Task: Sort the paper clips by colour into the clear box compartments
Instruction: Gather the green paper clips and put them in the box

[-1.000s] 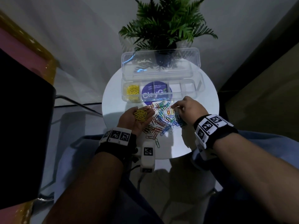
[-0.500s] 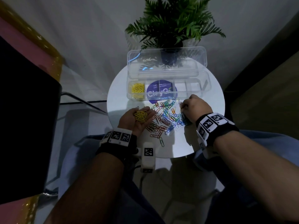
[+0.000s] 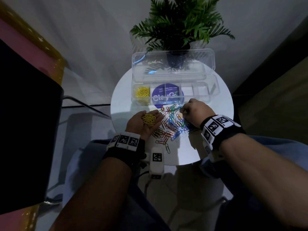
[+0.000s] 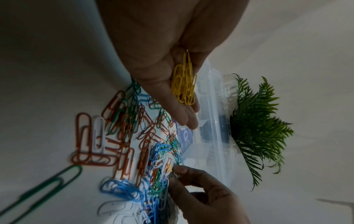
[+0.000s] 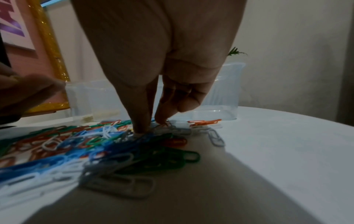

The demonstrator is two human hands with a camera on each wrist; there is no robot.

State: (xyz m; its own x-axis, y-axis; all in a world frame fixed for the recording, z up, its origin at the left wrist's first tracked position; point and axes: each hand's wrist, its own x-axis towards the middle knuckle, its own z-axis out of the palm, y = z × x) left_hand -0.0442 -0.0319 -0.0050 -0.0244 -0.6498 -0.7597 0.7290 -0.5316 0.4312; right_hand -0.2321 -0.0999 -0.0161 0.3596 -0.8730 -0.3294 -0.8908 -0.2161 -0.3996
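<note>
A mixed pile of coloured paper clips (image 3: 171, 124) lies on the round white table (image 3: 208, 147) in front of the clear compartment box (image 3: 212, 97). Its leftmost compartment holds yellow clips (image 3: 142, 94). My left hand (image 3: 145, 125) lies palm up beside the pile, fingers fairly straight, carrying a bunch of yellow clips (image 3: 148, 119) (image 4: 184, 84). My right hand (image 3: 182, 112) reaches down into the pile's far right side. Its thumb and forefinger (image 5: 140, 121) pinch at a clip there; I cannot tell the clip's colour.
The box's clear lid (image 3: 173, 64) stands open behind it, and a potted fern (image 3: 180, 25) sits just beyond. A purple round label (image 3: 166, 95) shows through the box. A lone green clip (image 3: 167, 149) lies nearer me. A dark object (image 3: 25, 130) fills the left.
My right hand has shifted a little along the pile's far edge, its fingers staying down among the clips. My left hand has kept its place with the yellow bunch.
</note>
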